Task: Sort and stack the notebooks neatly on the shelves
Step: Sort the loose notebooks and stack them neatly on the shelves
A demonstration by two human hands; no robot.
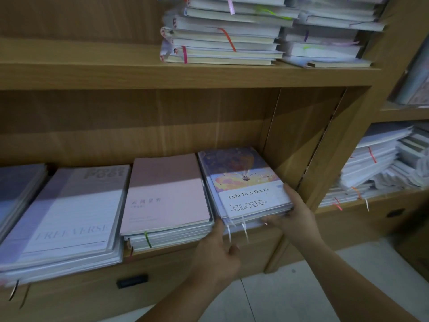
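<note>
Plainly, this is a stockroom corner: a light-wood shelf unit (139,117) fills most of the view, a second shelf unit (399,115) stands beside it at 3 o'clock, and pale floor tiles (290,296) show at 5 o'clock. On the upper shelf (69,54), toward 12 o'clock, two tall piles of notebooks sit side by side, the left pile (220,40) and the right pile (329,43), with coloured ribbon markers hanging out. On the lower shelf (167,253) I count four stacks in a row: a grey stack (18,189) cut off at 9 o'clock, a lilac stack (69,217) marked FREEVERSE, a pink stack (167,196), and the CLOUD stack (243,189) at the row's right end, close to the unit's side wall. Two hands are on that last one. The left hand (218,249) reaches up from 6 o'clock to its near left corner, a finger stretched to the edge. The right hand (297,212) lies at its near right corner, thumb along the side, fingers straight across the front. Neither grip wraps around the stack; both lie spread against it. Below are two black drawer pulls, the nearer drawer pull (132,281) at 7 o'clock and the farther drawer pull (395,213) at 4 o'clock. Loose heaped notebooks (376,163) fill the second unit.
</note>
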